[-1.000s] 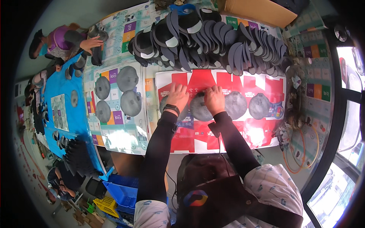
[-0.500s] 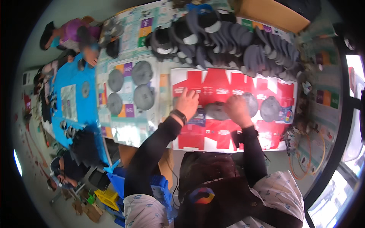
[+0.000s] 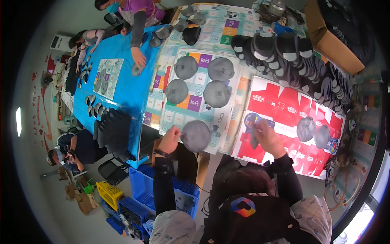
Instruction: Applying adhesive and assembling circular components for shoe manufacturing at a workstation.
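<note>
My left hand [image 3: 170,139] pinches the left edge of a round grey fabric-like piece [image 3: 196,136], above the near edge of a white patterned sheet [image 3: 172,119]. My right hand [image 3: 269,140] grips a second grey piece [image 3: 254,136], seen nearly edge-on, over a red and white printed sheet [image 3: 266,92]. Two more round grey pieces, one [image 3: 306,129] beside the other [image 3: 322,136], lie on the right part of the red sheet. On the patterned sheet, several similar pieces [image 3: 217,94] lie flat in two rows.
Dark padded pieces [image 3: 280,51] stand in long overlapping rows behind the red sheet. A cardboard box [image 3: 333,40] is at the far right. To the left, a co-worker's hand [image 3: 138,57] touches a grey piece on a blue table [image 3: 122,87]. Blue crates [image 3: 142,189] stand below on the left.
The view has swung left. My left hand has moved from the red sheet to the patterned sheet, now holding a round grey piece. My right hand has lifted another grey piece.
</note>
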Demonstrator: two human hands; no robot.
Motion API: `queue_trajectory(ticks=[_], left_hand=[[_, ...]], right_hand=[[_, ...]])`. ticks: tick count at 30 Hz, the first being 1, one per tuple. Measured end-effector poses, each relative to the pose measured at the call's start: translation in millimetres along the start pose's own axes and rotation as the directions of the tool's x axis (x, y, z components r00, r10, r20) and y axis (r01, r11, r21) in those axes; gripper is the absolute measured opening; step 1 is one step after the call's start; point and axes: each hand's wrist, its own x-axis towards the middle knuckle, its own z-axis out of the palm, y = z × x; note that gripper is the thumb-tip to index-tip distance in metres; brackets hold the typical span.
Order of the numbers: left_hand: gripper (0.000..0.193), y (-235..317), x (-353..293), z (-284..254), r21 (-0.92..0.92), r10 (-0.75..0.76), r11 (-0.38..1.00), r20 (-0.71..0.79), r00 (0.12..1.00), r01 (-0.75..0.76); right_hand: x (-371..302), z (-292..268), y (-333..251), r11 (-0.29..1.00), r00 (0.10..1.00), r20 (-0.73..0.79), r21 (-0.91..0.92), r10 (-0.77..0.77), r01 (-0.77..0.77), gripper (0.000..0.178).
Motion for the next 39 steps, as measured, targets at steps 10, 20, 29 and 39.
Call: queue_trajectory(ticks=[10,20,29,39], left_hand=[[0.017,-216.4,59.5,-18.2,-0.117,-0.267,0.963,-0.351,0.898,0.241],[0.014,-209.8,48.3,-9.2,-0.194,-0.289,0.957,-0.537,0.793,0.217],[0.030,-283.8,61.9,47.4,-0.098,-0.267,0.962,-0.515,0.814,0.254],[0.038,-194.8,37.1,41.1,-0.080,-0.203,0.976,-0.663,0.720,0.202]], right_hand=[[130.2,210.0,110.4,0.892,0.951,-0.116,0.395,0.286,-0.220,0.018],[109.2,236.7,79.8,0.902,0.916,-0.400,-0.409,-0.042,-0.137,0.035],[95.9,213.5,101.3,0.758,0.916,-0.287,-0.651,-0.280,0.028,0.022],[30.2,114.5,64.6,0.895,0.873,-0.346,-0.401,-0.344,0.193,0.038]])
